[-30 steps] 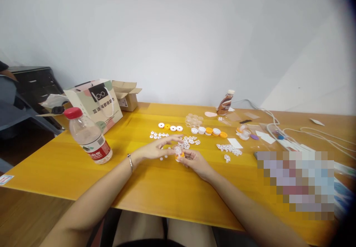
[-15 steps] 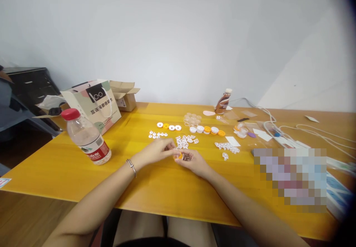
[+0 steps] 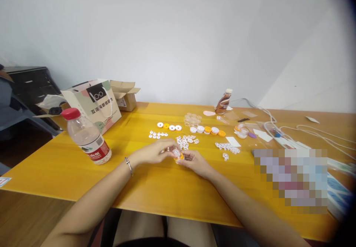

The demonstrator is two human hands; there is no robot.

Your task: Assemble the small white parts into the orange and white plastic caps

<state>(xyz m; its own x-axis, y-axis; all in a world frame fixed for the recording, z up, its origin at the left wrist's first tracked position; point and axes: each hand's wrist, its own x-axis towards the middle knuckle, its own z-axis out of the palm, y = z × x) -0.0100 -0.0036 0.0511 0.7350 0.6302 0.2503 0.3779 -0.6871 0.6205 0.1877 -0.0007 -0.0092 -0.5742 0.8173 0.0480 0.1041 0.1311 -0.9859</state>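
1. The orange-and-white piece (image 3: 178, 156) sits between the two hands, raised just over the near middle of the wooden desk (image 3: 155, 191).
2. The right hand (image 3: 198, 164) has its fingers closed on the piece from the right, thumb toward the near side.
3. The left hand (image 3: 155, 151) comes in from the other side, fingers bent and thumb apart from them, the tips at the piece; whether they grip it, I can't tell from here. A bracelet (image 3: 128, 165) circles that wrist.
4. Just beyond the hands lies a heap of white openwork pieces (image 3: 185, 141), with small white pointed pieces (image 3: 158, 134) to its left.
5. Farther back are a row of white and yellow rings (image 3: 169, 127), a row of round caps (image 3: 207, 130) and a cluster of clear rings (image 3: 192, 119).
6. A red-capped water bottle (image 3: 90, 139) stands at the left, near a paper bag (image 3: 93, 104) and an open carton (image 3: 124, 95).
7. A brown drink bottle (image 3: 223, 103) stands toward the back, with white cables (image 3: 271, 118) to its right.
8. A pale wall (image 3: 178, 43) rises behind; a dark cabinet (image 3: 35, 84) is at the far left.
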